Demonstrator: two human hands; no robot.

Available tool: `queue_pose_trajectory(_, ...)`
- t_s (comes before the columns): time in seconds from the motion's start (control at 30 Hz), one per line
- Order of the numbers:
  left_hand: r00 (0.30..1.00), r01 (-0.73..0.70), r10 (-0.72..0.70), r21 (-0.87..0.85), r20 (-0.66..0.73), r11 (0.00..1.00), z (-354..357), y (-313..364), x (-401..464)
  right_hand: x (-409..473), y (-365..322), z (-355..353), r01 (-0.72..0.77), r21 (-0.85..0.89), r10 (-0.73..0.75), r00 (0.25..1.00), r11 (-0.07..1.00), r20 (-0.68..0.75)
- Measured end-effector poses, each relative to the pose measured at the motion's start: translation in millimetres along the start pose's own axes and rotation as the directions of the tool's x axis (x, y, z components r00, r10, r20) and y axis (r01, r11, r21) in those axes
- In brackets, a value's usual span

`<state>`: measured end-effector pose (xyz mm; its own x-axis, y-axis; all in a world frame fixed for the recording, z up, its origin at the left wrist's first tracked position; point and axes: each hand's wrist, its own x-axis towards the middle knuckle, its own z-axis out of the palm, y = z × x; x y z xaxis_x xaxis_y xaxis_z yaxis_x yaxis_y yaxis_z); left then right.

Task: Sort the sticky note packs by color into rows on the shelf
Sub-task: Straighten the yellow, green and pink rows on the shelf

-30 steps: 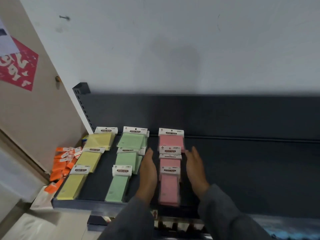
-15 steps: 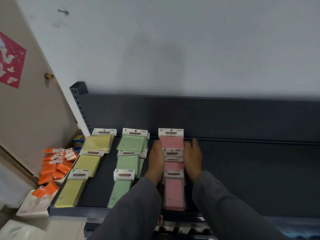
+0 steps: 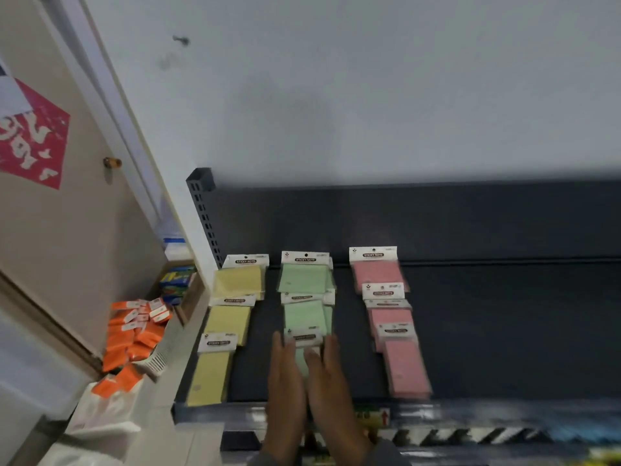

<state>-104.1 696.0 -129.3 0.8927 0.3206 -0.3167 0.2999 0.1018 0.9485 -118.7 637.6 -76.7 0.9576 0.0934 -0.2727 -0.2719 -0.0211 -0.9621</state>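
Note:
On the dark shelf (image 3: 504, 331) lie three front-to-back rows of sticky note packs. The yellow row (image 3: 228, 324) is at the left, the green row (image 3: 304, 297) in the middle, the pink row (image 3: 391, 317) to the right. My left hand (image 3: 285, 391) and my right hand (image 3: 331, 388) lie flat, fingers straight, on either side of the nearest green pack (image 3: 302, 341), pressing against its edges. Most of that pack is hidden between my hands. The image is motion-blurred.
The shelf's back panel (image 3: 437, 223) rises behind the rows, and the shelf's right part is bare. Left of the shelf, orange packs (image 3: 134, 334) are piled on a ledge, beside a box of blue items (image 3: 178, 280). A door with a red poster (image 3: 30, 142) stands at left.
Both hands have left the pink row and moved left to the green row, now flanking its front pack. The view has shifted.

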Motion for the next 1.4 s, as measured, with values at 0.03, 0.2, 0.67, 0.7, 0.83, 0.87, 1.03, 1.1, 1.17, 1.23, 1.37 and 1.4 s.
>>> queue_pose_trajectory(0.03, 0.999, -0.014, 0.015, -0.015, 0.032, 1.000, -1.0, -8.5, 3.8, -3.1, 3.4, 3.3, 0.019, -0.003, -0.019, 1.000, 1.000, 0.001)
queue_pose_trajectory(0.2, 0.999, 0.020, -0.015, -0.122, 0.045, 0.992, -25.5, 22.6, 11.5, 14.2, 3.9, -6.1, 0.021, -0.088, -0.041, 0.972, 0.996, -0.231)
queue_pose_trajectory(0.67, 0.993, 0.070, -0.060, -0.101, 0.101, 0.992, -30.1, 57.8, 31.7, 52.9, -0.9, -9.0, 0.081, -0.092, -0.091, 0.989, 0.992, -0.114)
queue_pose_trajectory(0.7, 0.993, 0.073, -0.062, -0.112, 0.101, 0.991, -30.6, 57.1, 32.7, 53.3, 0.1, -8.1, 0.083, -0.097, -0.094, 0.990, 0.992, -0.108)
queue_pose_trajectory(0.83, 0.995, 0.064, -0.056, -0.110, 0.081, 0.992, -29.4, 49.8, 34.5, 53.4, 10.1, -3.6, 0.102, -0.113, -0.114, 0.989, 0.988, -0.098)
queue_pose_trajectory(0.87, 0.995, 0.060, -0.051, -0.109, 0.083, 0.992, -28.6, 48.9, 35.2, 52.4, 9.5, -2.9, 0.097, -0.113, -0.109, 0.989, 0.989, -0.103)
queue_pose_trajectory(1.03, 0.998, -0.050, 0.054, -0.111, 0.031, 0.993, -22.2, 68.8, 50.5, 64.4, -17.6, -21.3, 0.125, -0.127, -0.147, 0.973, 0.984, -0.180)
queue_pose_trajectory(1.1, 0.998, -0.055, 0.053, -0.069, -0.018, 0.996, -15.0, 85.5, 69.6, 79.1, -36.0, -27.7, 0.115, -0.139, -0.141, 0.970, 0.984, -0.199)
queue_pose_trajectory(1.17, 1.000, -0.017, 0.017, -0.013, -0.024, 1.000, -6.1, 102.1, 84.9, 97.6, -46.1, -26.8, 0.063, -0.154, -0.094, 0.975, 0.986, -0.202)
queue_pose_trajectory(1.23, 1.000, -0.002, 0.003, 0.023, -0.015, 1.000, 0.5, 108.4, 89.4, 111.4, -41.9, -19.8, 0.038, -0.205, -0.080, 0.977, 0.978, -0.199)
queue_pose_trajectory(1.37, 0.998, -0.063, 0.065, 0.062, -0.022, 0.996, 2.1, 90.8, 85.2, 118.7, -23.9, -14.3, 0.041, -0.210, -0.083, 0.978, 0.977, -0.193)
queue_pose_trajectory(1.4, 0.996, -0.079, 0.082, 0.071, -0.040, 0.994, 1.4, 88.2, 86.5, 117.0, -25.5, -14.4, 0.029, -0.194, -0.069, 0.976, 0.981, -0.207)
